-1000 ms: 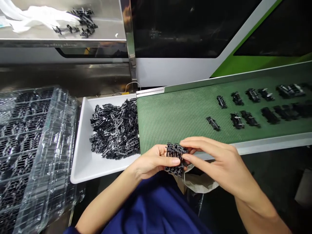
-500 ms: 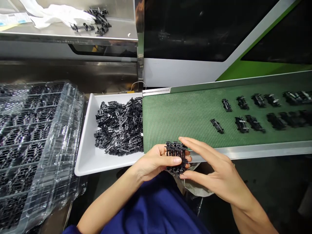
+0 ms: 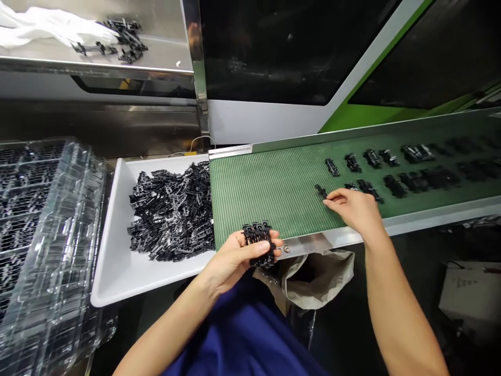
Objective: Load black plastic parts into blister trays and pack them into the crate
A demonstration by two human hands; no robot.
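Note:
My left hand [image 3: 238, 256] is closed around a bundle of black plastic parts [image 3: 258, 237], the thumb pressed across them, near the front edge of the green conveyor belt [image 3: 262, 183]. Over the belt, my right hand [image 3: 354, 209] pinches the near end of a single black plastic part [image 3: 320, 191]. More black plastic parts [image 3: 371, 157] lie in two rough rows along the belt towards the right; those farther off are blurred. My right hand partly hides a couple of them.
A white tray [image 3: 107, 250] heaped with black parts [image 3: 172, 209] adjoins the belt's left end. Stacked clear plastic trays [image 3: 58, 219] filled with parts stand at far left. An open paper bag [image 3: 313, 292] hangs below the belt's metal edge. A steel shelf [image 3: 164, 49] holds a white cloth.
My right hand has gone from beside the bundle to the belt, its fingers now on a single part. My left hand keeps the bundle. The whole view has shifted, with the scene moving left.

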